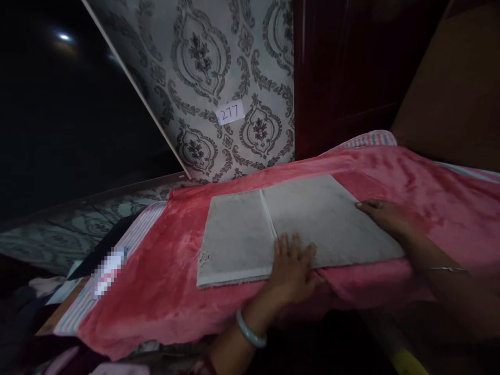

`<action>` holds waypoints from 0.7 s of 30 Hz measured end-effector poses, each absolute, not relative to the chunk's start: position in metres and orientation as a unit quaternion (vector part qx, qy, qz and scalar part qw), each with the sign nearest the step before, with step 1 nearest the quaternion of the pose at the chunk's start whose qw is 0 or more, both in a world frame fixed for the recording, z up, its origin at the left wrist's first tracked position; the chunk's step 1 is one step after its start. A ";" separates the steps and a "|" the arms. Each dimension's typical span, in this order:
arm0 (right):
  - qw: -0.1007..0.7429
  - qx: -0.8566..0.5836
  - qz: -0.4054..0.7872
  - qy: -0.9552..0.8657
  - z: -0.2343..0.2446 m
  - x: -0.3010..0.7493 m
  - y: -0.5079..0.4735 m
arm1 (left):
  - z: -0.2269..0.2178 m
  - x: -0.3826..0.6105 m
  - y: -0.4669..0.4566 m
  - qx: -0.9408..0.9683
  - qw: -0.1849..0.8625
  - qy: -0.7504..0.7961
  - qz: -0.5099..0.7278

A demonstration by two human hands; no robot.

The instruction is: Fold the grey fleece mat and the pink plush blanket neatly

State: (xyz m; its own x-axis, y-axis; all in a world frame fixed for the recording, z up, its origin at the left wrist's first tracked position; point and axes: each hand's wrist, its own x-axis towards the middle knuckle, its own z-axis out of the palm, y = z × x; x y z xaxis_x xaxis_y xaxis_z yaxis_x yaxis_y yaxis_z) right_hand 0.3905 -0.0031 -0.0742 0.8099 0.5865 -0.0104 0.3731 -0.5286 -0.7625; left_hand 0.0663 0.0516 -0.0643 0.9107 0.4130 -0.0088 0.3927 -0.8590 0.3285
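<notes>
A flat grey folded cloth lies on a red plush blanket, with a light crease line across it and some frayed threads at its left side. My left hand rests on the cloth's near edge, palm down and fingers spread, with a pale bangle on the wrist. At the cloth's right edge is my right hand, its fingers stretched out and touching that edge. A thin bracelet circles the right wrist. Part of the right hand's underside is hidden.
Behind the blanket stands a wall with patterned paper and a paper label marked 277. A dark glossy panel leans at the left; a dark red door-like panel rises at the back right. Striped fabric shows under the blanket.
</notes>
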 end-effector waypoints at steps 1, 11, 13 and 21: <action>0.411 -0.858 0.152 -0.267 -0.074 0.392 -0.003 | -0.060 0.060 0.040 0.965 0.194 0.170 0.039; 0.524 -0.701 0.399 -0.273 -0.046 0.399 -0.004 | -0.032 0.018 0.105 0.914 0.119 0.374 0.100; 0.535 -0.691 0.383 -0.299 -0.024 0.395 0.005 | -0.050 0.016 0.111 0.912 0.137 0.377 0.086; 0.526 -0.625 0.290 -0.499 0.052 0.265 0.123 | -0.056 -0.003 0.144 0.699 0.546 0.321 0.332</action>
State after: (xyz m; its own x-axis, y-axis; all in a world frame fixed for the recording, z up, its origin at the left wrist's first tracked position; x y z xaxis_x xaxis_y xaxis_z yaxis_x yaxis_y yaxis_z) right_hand 0.2653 0.1234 0.0517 0.3345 0.9282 0.1627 0.3179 0.0513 -0.9467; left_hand -0.0029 0.1444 -0.0560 0.5746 0.8105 0.1135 0.0860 -0.1976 0.9765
